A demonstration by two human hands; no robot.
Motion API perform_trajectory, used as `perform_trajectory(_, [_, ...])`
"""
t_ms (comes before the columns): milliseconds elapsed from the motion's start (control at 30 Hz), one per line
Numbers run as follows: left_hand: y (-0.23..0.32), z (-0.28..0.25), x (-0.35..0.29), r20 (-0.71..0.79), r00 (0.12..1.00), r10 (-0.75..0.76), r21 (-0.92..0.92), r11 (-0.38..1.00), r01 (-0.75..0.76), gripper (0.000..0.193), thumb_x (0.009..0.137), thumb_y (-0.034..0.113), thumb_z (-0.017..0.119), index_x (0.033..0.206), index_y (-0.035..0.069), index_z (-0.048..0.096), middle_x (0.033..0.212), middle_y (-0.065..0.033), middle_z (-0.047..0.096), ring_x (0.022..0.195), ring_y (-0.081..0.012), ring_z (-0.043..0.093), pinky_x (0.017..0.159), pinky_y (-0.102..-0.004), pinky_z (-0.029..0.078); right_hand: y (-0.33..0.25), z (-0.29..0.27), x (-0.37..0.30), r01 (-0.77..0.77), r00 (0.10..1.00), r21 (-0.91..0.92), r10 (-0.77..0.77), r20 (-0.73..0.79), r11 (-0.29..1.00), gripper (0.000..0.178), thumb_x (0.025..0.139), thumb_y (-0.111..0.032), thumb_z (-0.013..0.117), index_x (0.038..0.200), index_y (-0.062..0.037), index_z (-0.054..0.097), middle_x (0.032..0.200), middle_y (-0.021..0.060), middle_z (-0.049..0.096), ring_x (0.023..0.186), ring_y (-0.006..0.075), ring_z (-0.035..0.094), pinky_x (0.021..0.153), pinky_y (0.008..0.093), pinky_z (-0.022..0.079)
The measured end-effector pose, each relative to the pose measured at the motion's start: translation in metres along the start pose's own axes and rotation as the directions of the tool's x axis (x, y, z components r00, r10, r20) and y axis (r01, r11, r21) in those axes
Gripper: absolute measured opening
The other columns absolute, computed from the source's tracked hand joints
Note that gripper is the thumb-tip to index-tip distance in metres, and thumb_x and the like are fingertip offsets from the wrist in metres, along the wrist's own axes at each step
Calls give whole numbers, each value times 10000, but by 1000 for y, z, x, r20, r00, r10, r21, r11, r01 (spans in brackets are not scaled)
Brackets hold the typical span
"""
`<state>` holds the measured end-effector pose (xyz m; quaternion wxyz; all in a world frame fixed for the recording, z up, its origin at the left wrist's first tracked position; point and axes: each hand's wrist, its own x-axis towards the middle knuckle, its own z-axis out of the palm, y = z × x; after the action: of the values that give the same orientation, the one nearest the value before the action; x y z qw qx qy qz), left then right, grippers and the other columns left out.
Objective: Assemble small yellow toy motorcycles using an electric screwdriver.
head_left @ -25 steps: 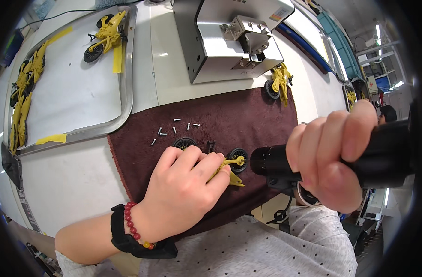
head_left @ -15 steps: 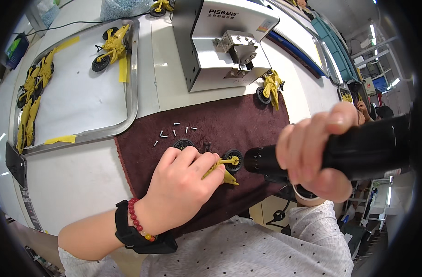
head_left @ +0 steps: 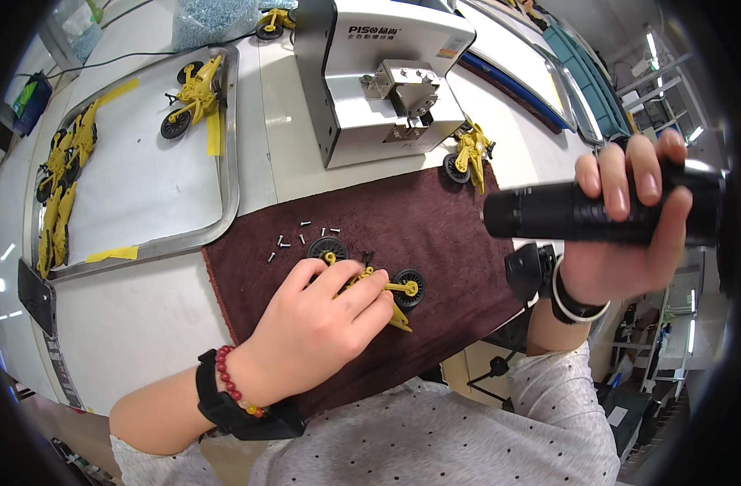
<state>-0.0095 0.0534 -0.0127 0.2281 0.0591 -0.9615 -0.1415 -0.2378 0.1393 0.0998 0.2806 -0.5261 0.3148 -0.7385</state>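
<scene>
On the dark maroon cloth (head_left: pixel 459 243) lies a yellow toy motorcycle (head_left: pixel 402 287) with black wheels, one at each end. My left hand (head_left: pixel 322 312) presses and grips its middle, so part of the body is hidden under the fingers. My right hand (head_left: pixel 617 271) is wrapped round a thick black electric screwdriver (head_left: pixel 540 212), raised over the right side of the cloth. Its narrow end points left, apart from the toy. Just beyond my left hand, several small silver screws (head_left: pixel 302 239) are scattered on the cloth.
A grey and white screw-feeding machine (head_left: pixel 346 89) stands behind the cloth, another yellow toy motorcycle (head_left: pixel 470 154) beside it. At left, a metal tray (head_left: pixel 232 162) holds several more. A phone (head_left: pixel 36 296) lies near the left table edge. Blue trays (head_left: pixel 512 91) sit far right.
My right hand has lifted the electric screwdriver up and to the right, away from the toy motorcycle. My left hand stays on the toy, its fingers slightly shifted.
</scene>
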Motion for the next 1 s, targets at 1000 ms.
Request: perform_trajectory(1000, [27, -2, -11, 226, 946, -233, 74, 972, 222, 639, 764, 462, 681, 1353, 273, 519, 1397, -269, 381, 1326, -480, 315, 1063, -576, 301, 46, 47, 74, 2, 929, -193, -73, -362, 981, 320, 800, -154, 645, 1071, -10, 553, 620, 17, 469, 499, 153, 491, 530, 306, 435])
